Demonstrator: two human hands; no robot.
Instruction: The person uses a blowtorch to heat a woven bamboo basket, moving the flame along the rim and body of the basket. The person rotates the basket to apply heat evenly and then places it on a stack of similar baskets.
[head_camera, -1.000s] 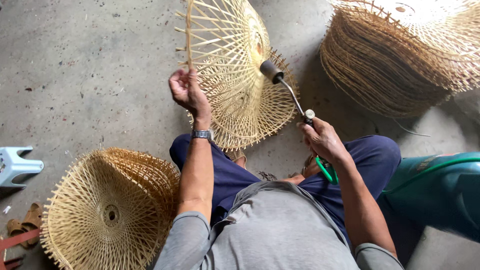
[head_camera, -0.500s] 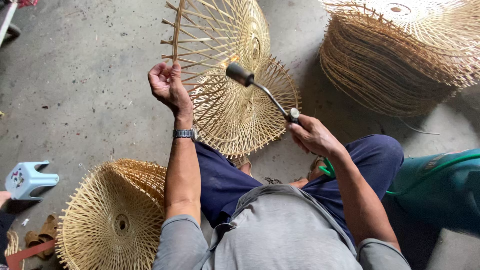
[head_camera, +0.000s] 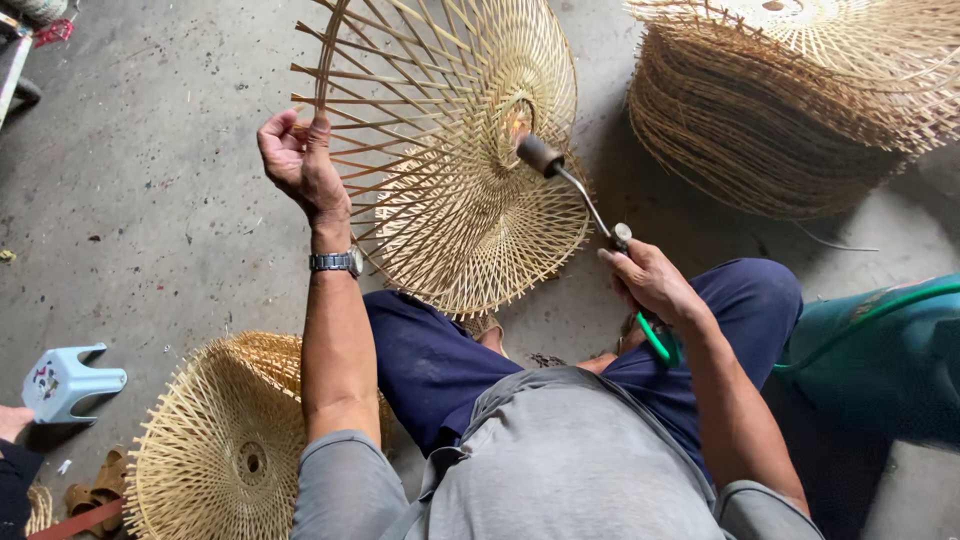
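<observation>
So the person is sitting low over a concrete floor (head_camera: 150, 200), and the left hand (head_camera: 298, 160) is up in the upper left-middle of the frame, fingers closed around the rim of a woven bamboo frame (head_camera: 450, 130) shaped like a shallow cone. It's held up on edge, tilted, with the open side facing the person, spokes fanning out from a small ring at the centre. There's a metal wristwatch (head_camera: 336, 262) on that wrist.

The right hand (head_camera: 648, 280) sits right of centre, wrapped tight around the handle of a gas torch (head_camera: 575, 190). Its thin metal neck runs up and left, and the dark nozzle ends just beside the centre ring of the held frame. Can't tell if it actually touches. A green hose (head_camera: 860, 318) runs off from under that hand toward the right edge, across something teal.

Another bamboo frame lies flat on the floor right behind the held one, mostly covered by it. Upper right of the frame there's a tall stack of bamboo frames (head_camera: 790, 110), well apart from the hands. Bottom left, a smaller pile of frames (head_camera: 225, 445) sits beside the person's left elbow. A little pale blue plastic stool (head_camera: 65, 380) is at the left edge, with someone else's hand (head_camera: 12, 420) just poking in below it.
</observation>
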